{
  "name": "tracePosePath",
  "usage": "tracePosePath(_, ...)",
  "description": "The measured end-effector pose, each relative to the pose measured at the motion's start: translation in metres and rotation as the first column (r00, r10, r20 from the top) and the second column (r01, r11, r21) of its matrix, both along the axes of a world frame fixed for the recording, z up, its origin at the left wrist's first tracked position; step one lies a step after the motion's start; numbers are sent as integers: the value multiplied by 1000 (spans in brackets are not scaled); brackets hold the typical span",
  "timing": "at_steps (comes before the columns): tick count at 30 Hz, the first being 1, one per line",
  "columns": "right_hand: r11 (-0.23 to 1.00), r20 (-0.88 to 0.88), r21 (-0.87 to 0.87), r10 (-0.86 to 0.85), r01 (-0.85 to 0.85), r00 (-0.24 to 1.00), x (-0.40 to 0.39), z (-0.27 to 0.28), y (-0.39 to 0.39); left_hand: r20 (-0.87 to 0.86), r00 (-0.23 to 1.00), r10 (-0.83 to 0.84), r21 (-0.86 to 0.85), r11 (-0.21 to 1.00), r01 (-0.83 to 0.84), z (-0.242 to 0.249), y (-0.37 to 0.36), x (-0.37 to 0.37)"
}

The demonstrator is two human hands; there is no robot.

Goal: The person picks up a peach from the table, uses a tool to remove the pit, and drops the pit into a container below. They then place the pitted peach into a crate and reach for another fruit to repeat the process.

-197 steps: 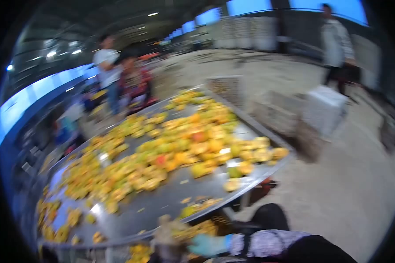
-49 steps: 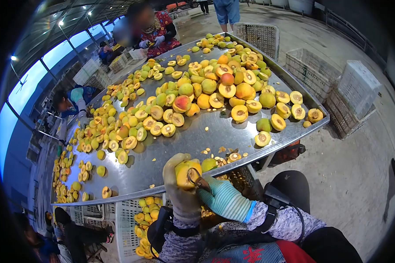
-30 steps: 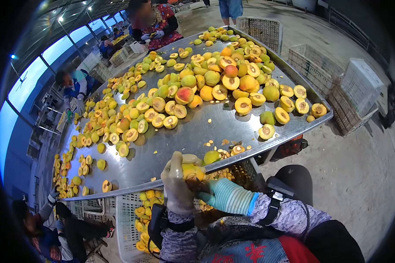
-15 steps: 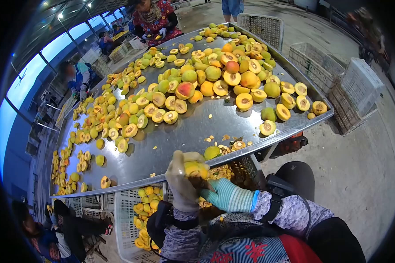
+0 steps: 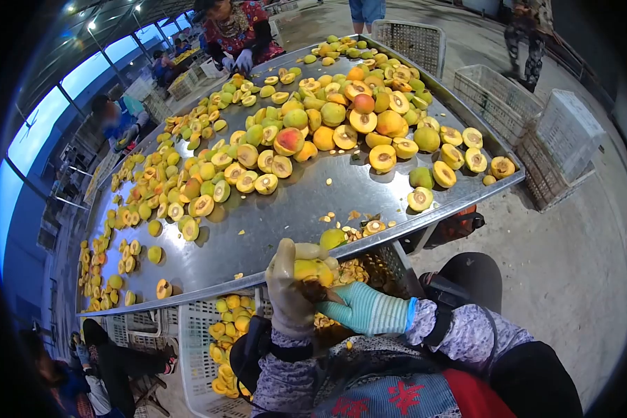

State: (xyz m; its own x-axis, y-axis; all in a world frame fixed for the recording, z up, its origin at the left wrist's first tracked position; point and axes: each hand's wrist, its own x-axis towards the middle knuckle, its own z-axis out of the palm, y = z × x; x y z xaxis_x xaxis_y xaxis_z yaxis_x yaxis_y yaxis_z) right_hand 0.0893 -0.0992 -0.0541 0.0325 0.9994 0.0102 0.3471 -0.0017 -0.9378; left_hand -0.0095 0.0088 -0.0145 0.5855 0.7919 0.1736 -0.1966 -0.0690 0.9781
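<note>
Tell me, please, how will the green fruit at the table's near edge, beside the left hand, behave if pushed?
The green fruit may well roll, since its visible side is rounded; its underside is hidden. It could also slide easily, as the metal table looks smooth and shiny.

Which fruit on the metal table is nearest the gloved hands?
The rounded yellow-green fruit beside pale scraps on the grey metal table; others there lie farther away.

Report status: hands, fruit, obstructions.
Left hand holding fruit. Right hand close by it, grip partly hidden. Table just beyond; nothing visibly blocking.
</note>
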Motion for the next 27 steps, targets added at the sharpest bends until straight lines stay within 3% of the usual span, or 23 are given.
tracePosePath(1,1000,-4,1,-2,2,1000,1,12,-1,105,994,-39,-161,985,56,2,-2,1)
tracePosePath(3,853,-382,-495,-44,-164,923,4,39,-3,128,991,-40,-249,966,71,-5,1,1)
tracePosePath(5,880,-376,-454,-50,-137,925,0,35,-2,156,987,-35,-335,938,86,-6,-1,2)
tracePosePath(7,905,-370,-408,-44,-120,928,-2,29,0,301,953,40,-400,912,89,-2,-8,4)
tracePosePath(9,972,-344,-194,57,-130,937,-3,23,0,320,946,50,-389,917,84,-4,-9,5)
tracePosePath(10,973,-347,-193,55,-129,936,-4,29,-1,342,938,52,-380,921,88,-4,-9,6)
tracePosePath(12,849,-562,-490,-132,-199,817,-6,46,-4,332,941,61,-410,908,86,1,-11,8)
tracePosePath(14,866,-470,-478,-108,-150,876,-9,41,-4,325,943,74,-437,896,80,1,-8,6)
tracePosePath(16,881,-375,-461,-85,-106,923,-10,31,-2,108,990,-95,-333,935,126,-8,2,0)
tracePosePath(18,973,-180,-220,30,-70,983,-4,20,-3,101,991,-92,-300,947,118,-14,2,0)
tracePosePath(20,947,-263,-311,-5,-80,965,-7,27,-5,93,992,-89,-259,960,110,-15,1,1)
tracePosePath(22,835,-525,-523,-158,-171,836,-8,45,-7,238,971,-32,-374,920,121,-13,-4,3)
tracePosePath(26,863,-436,-488,-112,-130,893,-10,26,-5,274,962,6,-441,889,120,-17,-5,4)
tracePosePath(27,963,-281,-268,-39,-39,959,-11,4,-4,172,985,-14,-338,938,72,-17,-3,3)
